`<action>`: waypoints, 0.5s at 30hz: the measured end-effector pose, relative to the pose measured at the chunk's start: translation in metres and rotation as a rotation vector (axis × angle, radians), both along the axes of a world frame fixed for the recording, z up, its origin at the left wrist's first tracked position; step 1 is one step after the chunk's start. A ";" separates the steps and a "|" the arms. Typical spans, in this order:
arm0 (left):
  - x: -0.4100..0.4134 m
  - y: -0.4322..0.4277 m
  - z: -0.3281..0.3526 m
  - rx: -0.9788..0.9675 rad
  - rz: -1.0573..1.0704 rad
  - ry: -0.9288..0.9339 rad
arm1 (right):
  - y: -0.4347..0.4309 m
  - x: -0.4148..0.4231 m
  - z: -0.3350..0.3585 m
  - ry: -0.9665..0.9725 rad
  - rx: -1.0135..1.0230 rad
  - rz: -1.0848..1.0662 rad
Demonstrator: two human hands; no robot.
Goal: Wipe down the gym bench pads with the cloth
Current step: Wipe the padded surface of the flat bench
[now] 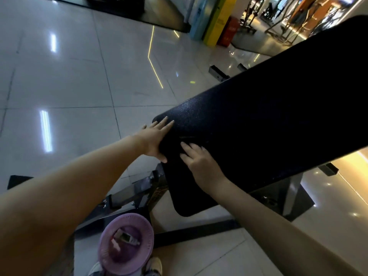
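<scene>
2 bare hands on the black bench pad (258, 116)
The left hand (155, 140) lies over the pad's near left corner, fingers straight, grasping nothing. The right hand (199, 162) rests just beside it on the pad's top, fingers loose, likewise released. The pad slopes up to the right above its metal frame (135, 194). Below, a purple basin (127, 218) with 1 bottle (127, 238) stands on the tiled floor (79, 76).

Single view, head-worn. The camera looks forward and steeply down onto the near end of the black pad (258, 120), at close range. The wide lens bows the tiled floor (69, 80) toward the frame edges. The far background at upper right is dim and blurred, apparently gym equipment (278, 22).
</scene>
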State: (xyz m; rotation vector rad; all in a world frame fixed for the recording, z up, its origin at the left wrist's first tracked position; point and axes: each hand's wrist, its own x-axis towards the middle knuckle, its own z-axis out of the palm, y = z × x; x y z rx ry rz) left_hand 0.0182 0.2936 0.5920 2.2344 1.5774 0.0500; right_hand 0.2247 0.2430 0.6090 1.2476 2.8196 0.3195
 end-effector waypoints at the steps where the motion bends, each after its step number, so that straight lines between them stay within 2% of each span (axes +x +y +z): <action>1: 0.008 -0.001 -0.003 -0.022 -0.025 -0.003 | 0.005 0.016 0.014 -0.005 0.026 0.022; 3: 0.022 -0.003 -0.009 -0.065 -0.038 -0.023 | 0.033 0.057 0.045 0.029 0.119 -0.060; 7: 0.027 -0.002 -0.012 -0.082 -0.033 -0.035 | 0.088 0.138 0.127 0.151 0.354 -0.465; 10: 0.026 -0.001 -0.009 -0.079 -0.042 0.020 | 0.091 0.140 0.132 0.283 0.393 -0.627; 12: 0.030 -0.001 -0.007 -0.071 -0.041 0.057 | 0.075 0.105 0.106 0.304 0.380 -0.608; 15: 0.032 0.003 0.000 -0.040 -0.052 0.099 | 0.028 0.045 0.043 0.298 0.260 -0.450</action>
